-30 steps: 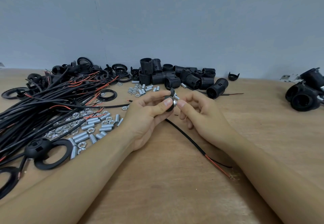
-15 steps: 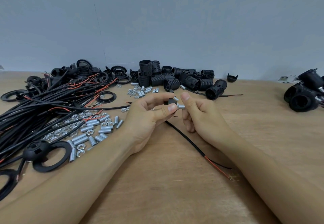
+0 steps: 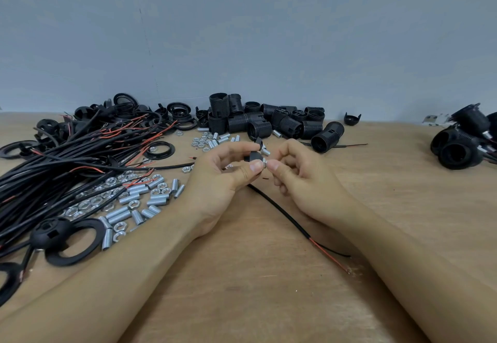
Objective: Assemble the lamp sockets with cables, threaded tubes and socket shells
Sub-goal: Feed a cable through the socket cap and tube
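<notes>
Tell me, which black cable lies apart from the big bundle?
The single cable between the forearms, its red wire bared at the near end; the rest are heaped at left.

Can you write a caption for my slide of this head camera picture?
Left hand and right hand join a small black socket part and metal tube above a cable.

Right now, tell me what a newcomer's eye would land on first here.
First, the two hands at centre: the left hand grips a small black socket part while the right hand pinches a silver piece against it. Next, the big bundle of black and red cables sprawled at left, with silver threaded tubes beside it. Black socket shells are heaped along the wall.
</notes>
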### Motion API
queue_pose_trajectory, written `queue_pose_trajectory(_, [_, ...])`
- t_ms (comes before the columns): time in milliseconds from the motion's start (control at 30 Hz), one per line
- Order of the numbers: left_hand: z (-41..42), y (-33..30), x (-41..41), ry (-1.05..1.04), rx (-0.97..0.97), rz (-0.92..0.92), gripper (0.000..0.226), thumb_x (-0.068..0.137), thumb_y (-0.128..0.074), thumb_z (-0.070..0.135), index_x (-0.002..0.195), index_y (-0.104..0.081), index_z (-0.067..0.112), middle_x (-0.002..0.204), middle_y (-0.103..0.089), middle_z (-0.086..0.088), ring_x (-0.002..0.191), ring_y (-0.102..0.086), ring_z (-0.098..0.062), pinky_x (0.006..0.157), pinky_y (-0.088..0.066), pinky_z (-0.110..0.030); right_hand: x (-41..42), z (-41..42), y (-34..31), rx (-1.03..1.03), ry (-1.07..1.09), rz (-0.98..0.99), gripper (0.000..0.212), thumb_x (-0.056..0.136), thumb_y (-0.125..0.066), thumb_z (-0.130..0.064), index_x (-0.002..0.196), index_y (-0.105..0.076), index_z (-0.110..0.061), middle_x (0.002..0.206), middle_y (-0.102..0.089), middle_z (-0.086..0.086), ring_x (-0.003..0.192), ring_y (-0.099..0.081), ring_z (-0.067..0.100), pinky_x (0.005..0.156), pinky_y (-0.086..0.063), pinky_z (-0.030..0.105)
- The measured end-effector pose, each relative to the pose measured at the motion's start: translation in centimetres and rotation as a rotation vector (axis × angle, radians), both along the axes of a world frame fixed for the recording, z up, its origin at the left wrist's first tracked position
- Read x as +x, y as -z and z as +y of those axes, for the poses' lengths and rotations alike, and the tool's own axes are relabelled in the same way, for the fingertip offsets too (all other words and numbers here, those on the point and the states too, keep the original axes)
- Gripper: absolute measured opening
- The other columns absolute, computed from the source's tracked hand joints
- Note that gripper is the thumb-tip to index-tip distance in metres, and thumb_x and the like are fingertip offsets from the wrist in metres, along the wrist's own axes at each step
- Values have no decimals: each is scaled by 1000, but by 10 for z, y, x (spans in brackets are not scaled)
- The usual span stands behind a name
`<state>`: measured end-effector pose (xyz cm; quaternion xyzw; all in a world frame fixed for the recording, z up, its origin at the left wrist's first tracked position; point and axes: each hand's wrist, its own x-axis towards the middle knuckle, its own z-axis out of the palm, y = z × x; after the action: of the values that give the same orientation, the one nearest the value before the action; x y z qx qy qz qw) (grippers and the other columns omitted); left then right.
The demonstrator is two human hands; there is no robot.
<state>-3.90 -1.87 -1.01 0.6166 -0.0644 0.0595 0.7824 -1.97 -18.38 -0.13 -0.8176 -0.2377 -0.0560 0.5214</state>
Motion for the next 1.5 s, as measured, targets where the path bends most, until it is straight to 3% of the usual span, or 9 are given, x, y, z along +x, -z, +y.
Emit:
queue_pose_trajectory(100, [3, -1, 0, -15, 51, -54, 32, 67, -82, 17, 98, -74, 20, 104, -71, -4, 96, -68, -26, 102, -51, -49, -3, 1, -1, -25, -23, -33, 27, 103, -47, -22, 79, -52, -11, 61, -51, 1, 57, -47, 15, 59, -46, 44])
queue_pose_trajectory(333, [12, -13, 0, -158, 204, -233, 26, 78, -79, 9, 102, -72, 16, 100, -75, -4, 95, -70, -19, 89, -56, -34, -8, 6, -4, 51, -37, 23, 39, 102, -46, -37, 71, -49, -14, 55, -46, -6, 50, -40, 8, 47, -37, 24])
queue_pose_trajectory(500, [49, -24, 14, -657, -73, -173, 9, 92, -69, 14, 99, -62, 15, 97, -68, -8, 86, -72, -20, 73, -57, -25, -7, 3, 0, -539, 89, -92, 25, 89, -64, -46, 100, -61, -24, 76, -54, -13, 73, -49, 2, 66, -39, 23])
queue_pose_trajectory(667, [42, -19, 16, -671, -67, -179, 4, 99, -59, 19, 101, -56, 18, 101, -63, -10, 63, -69, -12, 50, -49, -20, -8, 8, 0, -631, 169, -143, 12, 96, -57, -28, 87, -63, -22, 71, -53, -13, 72, -50, 8, 67, -47, 33])
queue_pose_trajectory(867, [30, -20, 14, -465, -274, -33, 31, 100, -51, 42, 99, -61, 12, 73, -61, -4, 54, -49, -10, 45, -38, -20, 7, -9, -8, -187, 384, -126, 13, 97, -56, -26, 85, -58, -25, 77, -62, -10, 68, -53, 5, 64, -41, 27])
queue_pose_trajectory(1033, [24, -26, 6, -52, -737, 232, 32, 76, -75, 30, 93, -66, 5, 87, -71, -11, 78, -69, -18, 72, -59, -25, 14, -19, -17, 386, 208, 139, 15, 96, -58, -10, 106, -64, -19, 69, -68, 0, 58, -52, 12, 52, -42, 22])
queue_pose_trajectory(1200, [29, -26, 6, -12, -848, 285, 33, 89, -69, 27, 104, -59, 0, 104, -68, -20, 99, -72, -28, 84, -60, -36, 17, -27, -23, 415, 38, 258, 28, 95, -49, 2, 99, -72, -13, 60, -50, 2, 39, -38, 13, 41, -26, 23])
queue_pose_trajectory(1333, [31, -21, 10, -5, -834, 321, 33, 90, -67, 29, 109, -61, 3, 100, -70, -14, 98, -71, -23, 83, -60, -32, 5, -31, -37, 283, 101, 94, 13, 90, -65, -24, 95, -77, -22, 47, -34, -6, 40, -25, 10, 39, -23, 15])
queue_pose_trajectory(1500, [31, -20, 11, -11, -887, 308, 26, 93, -64, 22, 105, -62, -1, 101, -69, -17, 98, -71, -26, 86, -59, -34, -14, -29, -50, 155, 166, 22, 11, 91, -66, -18, 93, -77, -19, 41, -38, -11, 37, -28, 5, 37, -23, 10])
